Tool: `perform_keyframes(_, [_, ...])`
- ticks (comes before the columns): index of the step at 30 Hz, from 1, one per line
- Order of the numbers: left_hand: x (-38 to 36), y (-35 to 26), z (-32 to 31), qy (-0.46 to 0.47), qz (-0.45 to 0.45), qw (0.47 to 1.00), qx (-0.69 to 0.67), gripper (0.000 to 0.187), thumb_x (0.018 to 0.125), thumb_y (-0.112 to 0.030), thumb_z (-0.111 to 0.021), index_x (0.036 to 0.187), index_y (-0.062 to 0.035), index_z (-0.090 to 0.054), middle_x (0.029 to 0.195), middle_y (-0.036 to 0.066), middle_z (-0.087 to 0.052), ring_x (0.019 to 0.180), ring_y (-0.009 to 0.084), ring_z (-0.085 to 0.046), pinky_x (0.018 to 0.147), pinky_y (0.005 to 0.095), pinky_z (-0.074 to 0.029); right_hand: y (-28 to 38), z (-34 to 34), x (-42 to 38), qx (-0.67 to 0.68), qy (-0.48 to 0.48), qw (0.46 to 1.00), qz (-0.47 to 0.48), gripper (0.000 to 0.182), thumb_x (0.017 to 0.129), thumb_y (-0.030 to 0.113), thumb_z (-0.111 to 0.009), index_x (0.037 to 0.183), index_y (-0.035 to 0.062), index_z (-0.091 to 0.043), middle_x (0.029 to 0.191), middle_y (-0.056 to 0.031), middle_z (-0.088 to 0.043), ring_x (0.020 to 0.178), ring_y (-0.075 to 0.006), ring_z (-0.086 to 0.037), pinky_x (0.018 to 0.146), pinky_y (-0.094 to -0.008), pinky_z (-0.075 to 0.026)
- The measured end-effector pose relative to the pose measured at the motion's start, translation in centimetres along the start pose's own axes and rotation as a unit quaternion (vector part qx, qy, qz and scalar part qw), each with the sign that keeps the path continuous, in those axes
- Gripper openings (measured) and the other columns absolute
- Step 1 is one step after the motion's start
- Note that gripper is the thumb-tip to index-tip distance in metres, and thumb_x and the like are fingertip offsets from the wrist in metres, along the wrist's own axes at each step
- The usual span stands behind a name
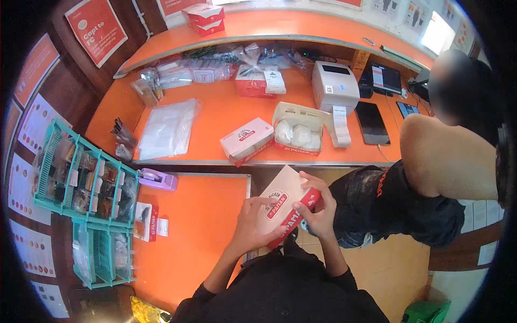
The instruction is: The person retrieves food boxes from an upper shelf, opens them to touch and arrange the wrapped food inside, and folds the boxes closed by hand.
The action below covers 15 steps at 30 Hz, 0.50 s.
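The person's left hand (253,223) and right hand (318,207) both clasp a closed cardboard food box (285,207) held just off the orange counter (199,237), probably light, stiff-walled yet crushable, best gripped by its edges.

pretty cramped little shop corner, with an orange l-shaped counter (226,116) and a raised orange ledge (280,24) running along the back, dark wood walls on the left plastered with red posters (97,24) and paper menu sheets (24,188). there's a teal plastic drawer rack (86,183) sitting on the lower orange table (199,226), a white label printer (335,85) and a dark tablet (371,123) further along. floor's a tan-orange colour, and bright light comes off a screen or window (437,32) top right.
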<state>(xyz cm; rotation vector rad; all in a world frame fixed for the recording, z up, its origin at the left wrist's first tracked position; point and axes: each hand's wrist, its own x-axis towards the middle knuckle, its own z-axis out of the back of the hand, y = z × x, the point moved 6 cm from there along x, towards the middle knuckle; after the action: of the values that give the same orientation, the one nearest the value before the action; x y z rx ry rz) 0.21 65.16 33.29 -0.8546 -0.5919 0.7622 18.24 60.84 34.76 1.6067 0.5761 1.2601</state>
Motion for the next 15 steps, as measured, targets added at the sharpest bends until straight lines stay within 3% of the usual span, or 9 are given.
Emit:
perform_keyframes(5, [0.5, -1.1, -0.9, -0.057, -0.025, 0.998, 0.003, 0.06, 0.065, -0.029, -0.083, 0.113, -0.0074, -0.055, 0.109, 0.014, -0.054, 0.104, 0.0301, -0.053, 0.09, 0.0417, -0.044, 0.2, 1.5, -0.6, 0.016, -0.011, 1.0, 0.003, 0.044, 0.076, 0.014, -0.078, 0.113, 0.0029, -0.059, 0.13, -0.0212, -0.052, 0.121, -0.0281, -0.052, 0.101, -0.0387, -0.041])
perform_keyframes(8, [0.4, -2.5, -0.8, -0.114, -0.048, 0.992, 0.022, 0.061, 0.062, -0.033, -0.085, 0.111, -0.0097, -0.057, 0.106, 0.012, -0.056, 0.1, 0.0299, -0.056, 0.086, 0.042, -0.046, 1.5, 1.9, -1.5, -0.105, -0.029, 0.993, 0.043, 0.042, 0.078, 0.018, -0.077, 0.115, 0.0057, -0.062, 0.136, -0.0218, -0.044, 0.126, -0.0318, -0.045, 0.104, -0.0421, -0.038])
perform_keyframes(10, [0.3, -3.2, -0.4, -0.15, -0.054, 0.987, 0.03, 0.061, 0.061, -0.038, -0.085, 0.11, -0.0122, -0.059, 0.105, 0.012, -0.056, 0.099, 0.03, -0.057, 0.083, 0.0426, -0.047, 1.9, 1.5, -2.3, -0.129, 0.008, 0.99, 0.06, 0.034, 0.077, 0.019, -0.077, 0.109, 0.0102, -0.069, 0.141, -0.0209, -0.036, 0.129, -0.0351, -0.039, 0.105, -0.0449, -0.034])
perform_keyframes(12, [0.2, -4.0, -0.2, -0.161, -0.082, 0.979, 0.089, 0.062, 0.06, -0.036, -0.085, 0.111, -0.0118, -0.059, 0.106, 0.012, -0.056, 0.097, 0.0303, -0.057, 0.082, 0.0432, -0.048, 1.6, 1.8, -2.8, -0.128, 0.017, 0.99, 0.06, 0.03, 0.076, 0.02, -0.077, 0.103, 0.0117, -0.071, 0.141, -0.02, -0.034, 0.129, -0.0347, -0.039, 0.105, -0.0447, -0.034])
perform_keyframes(15, [-0.1, -4.2, -0.3, -0.149, -0.091, 0.983, 0.06, 0.063, 0.059, -0.036, -0.086, 0.11, -0.0114, -0.059, 0.106, 0.013, -0.055, 0.097, 0.0303, -0.057, 0.082, 0.0435, -0.047, 1.9, 2.1, -3.5, -0.13, 0.016, 0.989, 0.067, 0.022, 0.075, 0.02, -0.078, 0.095, 0.0139, -0.074, 0.139, -0.0182, -0.034, 0.128, -0.0331, -0.039, 0.105, -0.0435, -0.033])
